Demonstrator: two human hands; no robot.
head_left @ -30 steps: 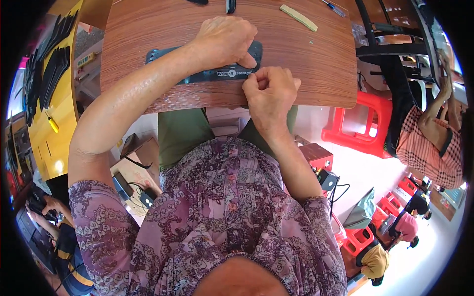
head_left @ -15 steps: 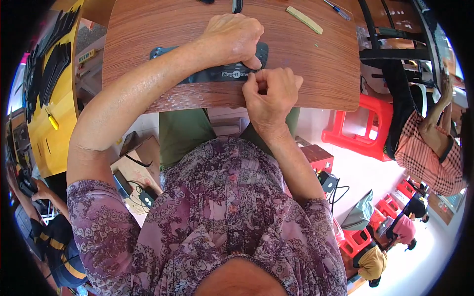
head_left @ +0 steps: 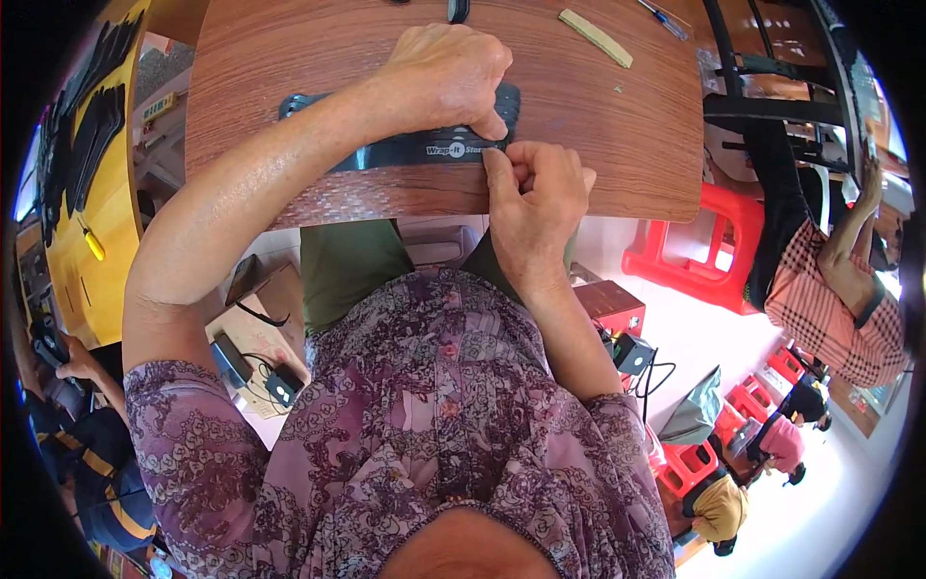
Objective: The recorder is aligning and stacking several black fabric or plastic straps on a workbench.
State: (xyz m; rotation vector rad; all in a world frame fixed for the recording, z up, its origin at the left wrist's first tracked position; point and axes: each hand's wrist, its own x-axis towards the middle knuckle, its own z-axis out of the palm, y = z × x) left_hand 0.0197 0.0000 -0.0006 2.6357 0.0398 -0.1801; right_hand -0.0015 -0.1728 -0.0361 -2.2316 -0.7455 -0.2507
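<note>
Two bare hands worked at a dark flat pack on a wooden table

The dark flat pack (head_left: 400,151), glossy and blue-grey with pale lettering, lay across the near part of the wooden table (head_left: 617,174), close to the edge by the person's lap. The person's left forearm crossed over it, hiding its middle.

The left hand (head_left: 453,79) was bent over the right end of the pack, fingers folded under and thumb pointing down to its surface. Whether those hidden fingers gripped anything, I could not tell. The right hand (head_left: 540,193) was just beside it, nearer the body, its fingers curled and its thumb and forefinger pinching the pack's near right corner.

Farther back on the table lay a pale yellow strip (head_left: 595,39), set at a slant, and a slim tool with a blue handle (head_left: 666,19) near the far right corner. A short dark piece (head_left: 458,11) showed at the upper edge of the view.

To the left, a yellow table (head_left: 96,299) bore long black strips (head_left: 96,145) and a yellow-handled tool (head_left: 92,241). To the right stood a red plastic stool (head_left: 635,265), with a person in a checked shirt (head_left: 820,309) beyond it.
</note>
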